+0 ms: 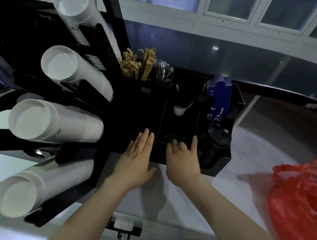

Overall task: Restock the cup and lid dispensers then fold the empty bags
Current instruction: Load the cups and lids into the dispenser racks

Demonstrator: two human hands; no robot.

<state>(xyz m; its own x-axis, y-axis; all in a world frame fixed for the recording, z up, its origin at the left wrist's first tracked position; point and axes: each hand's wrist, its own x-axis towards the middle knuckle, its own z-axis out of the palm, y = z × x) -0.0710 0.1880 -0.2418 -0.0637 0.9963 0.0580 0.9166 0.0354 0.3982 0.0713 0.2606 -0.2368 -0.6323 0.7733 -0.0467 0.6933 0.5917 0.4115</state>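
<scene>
left hand (136,160): flat, fingers straight, holding nothing, at the tray (222,162) front.
right hand (183,162): nearer our lids (215,144), half-curled on a dark lid; grasp unclear.
lids: stack leans away, just right.

brown paper sticks (138,64), wrapped straws (162,72), blue sleeves (219,93)
</scene>
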